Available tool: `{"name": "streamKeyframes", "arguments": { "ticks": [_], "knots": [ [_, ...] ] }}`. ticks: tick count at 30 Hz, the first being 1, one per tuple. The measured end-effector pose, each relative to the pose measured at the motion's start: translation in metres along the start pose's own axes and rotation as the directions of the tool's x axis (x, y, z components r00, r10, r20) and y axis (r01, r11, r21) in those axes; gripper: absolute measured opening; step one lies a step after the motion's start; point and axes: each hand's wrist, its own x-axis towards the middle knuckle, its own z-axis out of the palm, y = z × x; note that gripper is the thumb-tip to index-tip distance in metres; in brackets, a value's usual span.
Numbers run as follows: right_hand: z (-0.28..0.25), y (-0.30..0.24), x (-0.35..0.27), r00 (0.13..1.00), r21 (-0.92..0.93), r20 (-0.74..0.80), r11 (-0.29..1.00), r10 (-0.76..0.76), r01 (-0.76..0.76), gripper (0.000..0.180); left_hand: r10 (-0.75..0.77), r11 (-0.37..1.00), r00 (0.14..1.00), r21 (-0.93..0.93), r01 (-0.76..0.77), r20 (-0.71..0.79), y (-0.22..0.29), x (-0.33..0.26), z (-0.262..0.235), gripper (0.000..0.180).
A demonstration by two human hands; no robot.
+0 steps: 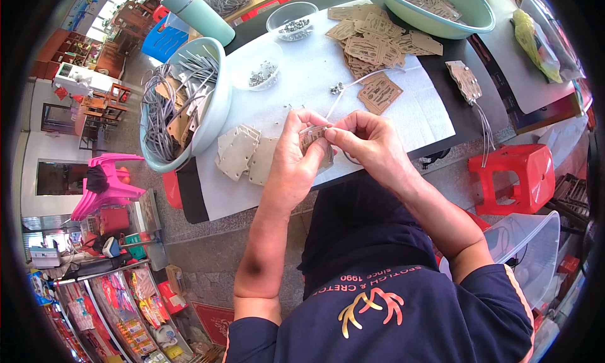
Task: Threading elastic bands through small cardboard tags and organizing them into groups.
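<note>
My left hand (297,152) is closed round a small tan plate (311,137) above the near part of the white sheet. The thumb and fingers of my right hand (373,141) pinch together at the plate's right edge; what lies between them is hidden. A thin cord loops beneath my right fingers. Beside my left hand lie pale grey plates (238,152), partly overlapping. Just beyond the hands, a white strip (345,97) runs up to a little cluster of metal fittings (337,88). One tan printed plate (380,93) lies apart from the pile.
A blue basin (216,120) of grey cords and plates stands left. Clear bowls of small metal parts (263,75) sit behind, near a pile of tan plates (378,38). A green basin (441,24) is at the back right. Red stool (513,174) at right.
</note>
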Motion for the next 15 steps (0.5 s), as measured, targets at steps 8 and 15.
{"name": "streamKeyframes", "arguments": {
  "ticks": [8, 15],
  "knots": [
    [-0.002, 0.002, 0.003, 0.997, -0.013, -0.043, 0.998, 0.059, -0.059, 0.021, 0.039, 0.988, 0.999, 0.148, -0.035, -0.024, -0.01, -0.002, 0.006, 0.02],
    [0.003, 0.004, 0.002, 0.996, 0.039, -0.085, 0.999, 0.021, -0.018, 0.021, 0.222, 0.944, 0.973, 0.263, -0.199, -0.06, -0.02, -0.001, 0.014, 0.019]
  ]
}}
